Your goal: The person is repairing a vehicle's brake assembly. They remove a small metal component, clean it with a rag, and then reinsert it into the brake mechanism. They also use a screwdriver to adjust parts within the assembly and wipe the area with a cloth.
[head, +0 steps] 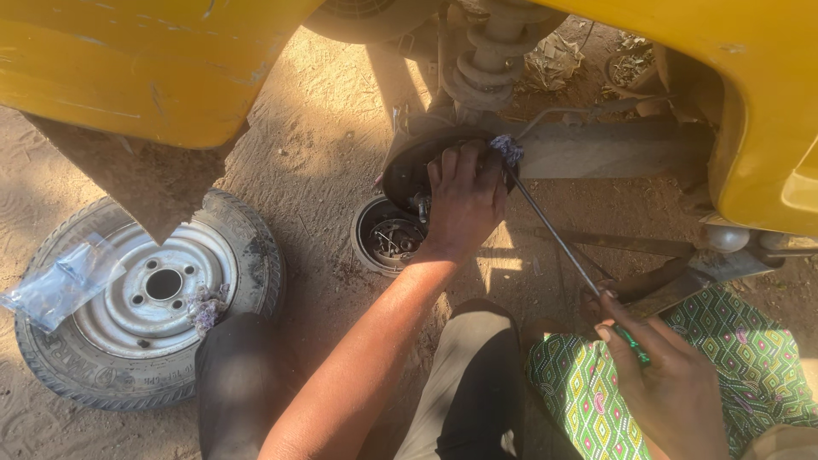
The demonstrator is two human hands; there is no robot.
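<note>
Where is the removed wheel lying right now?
In the head view, the wheel lies flat on the sandy ground at lower left, beside the person's dark-trousered knee, a clear plastic bag resting on it.
</note>
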